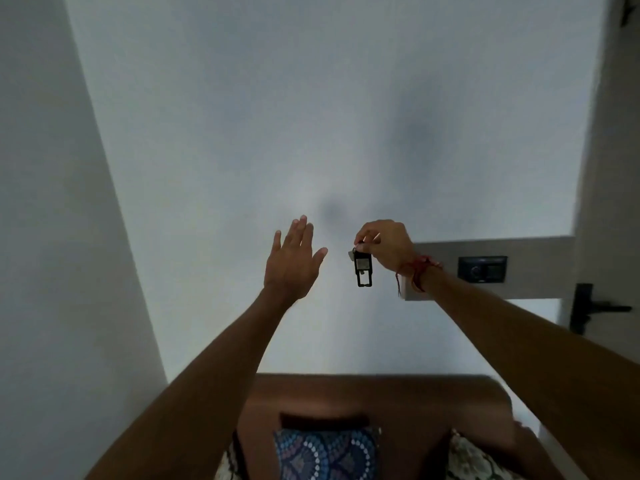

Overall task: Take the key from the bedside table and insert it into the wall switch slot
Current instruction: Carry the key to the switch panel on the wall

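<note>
The key (362, 268) is off the table and in the air: the right hand (384, 245) pinches it at the top between fingertips and thumb, and the black tag dangles straight down beneath the knuckles, in front of the plain white wall (311, 116). So the pickup half looks done. The left hand (292, 261) is raised beside it, fingers spread flat, gripping nothing, well clear of the key. Now the target: over to the right there is a dark switch panel (482, 269) set in a pale strip of wall, just beyond the right wrist with its red thread band (417, 271). It seems the likely home for the key, though the picture is too soft to make out a slot on it. The key is near that panel but not touching it. Left to do, by my reckoning: carry the tag across, line it up with the opening, and push it in. A door handle (588, 308) sits lower right; a wooden headboard (381, 396) below.
</note>
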Motion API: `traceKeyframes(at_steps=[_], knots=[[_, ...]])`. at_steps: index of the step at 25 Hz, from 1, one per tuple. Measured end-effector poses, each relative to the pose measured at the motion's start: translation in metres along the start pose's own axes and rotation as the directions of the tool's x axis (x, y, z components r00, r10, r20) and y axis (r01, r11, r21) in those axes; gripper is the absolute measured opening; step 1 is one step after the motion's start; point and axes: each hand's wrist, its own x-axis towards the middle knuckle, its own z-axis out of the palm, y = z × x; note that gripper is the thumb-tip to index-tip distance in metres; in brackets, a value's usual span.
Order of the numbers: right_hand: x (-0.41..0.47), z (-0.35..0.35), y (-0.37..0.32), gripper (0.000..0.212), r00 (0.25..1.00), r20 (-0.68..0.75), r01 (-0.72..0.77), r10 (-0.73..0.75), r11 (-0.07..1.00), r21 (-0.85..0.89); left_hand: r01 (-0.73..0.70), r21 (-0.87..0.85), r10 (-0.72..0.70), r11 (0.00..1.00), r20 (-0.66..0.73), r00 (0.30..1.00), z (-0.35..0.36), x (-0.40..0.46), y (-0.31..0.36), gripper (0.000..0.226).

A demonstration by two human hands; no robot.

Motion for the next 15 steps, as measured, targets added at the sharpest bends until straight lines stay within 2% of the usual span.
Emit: traceKeyframes(at_steps=[5,11,15], knots=[[0.011,-0.066,0.064,0.009,0.996,-0.062,-0.061,0.057,0.996,-0.065,-0.056,-0.017,0.056,0.998,-0.031,0.998,0.024,0.058,0.068,0.066],[0.012,-0.108,0.133,0.009,0.981,-0.150,-0.138,0.119,0.983,-0.121,-0.147,-0.051,0.146,0.988,-0.031,0.989,0.065,0.110,0.124,0.067],[0.013,-0.138,0.176,0.008,0.964,-0.233,-0.182,0.129,0.957,-0.224,-0.191,-0.114,0.186,0.975,-0.053,0.981,0.102,0.146,0.156,0.067]])
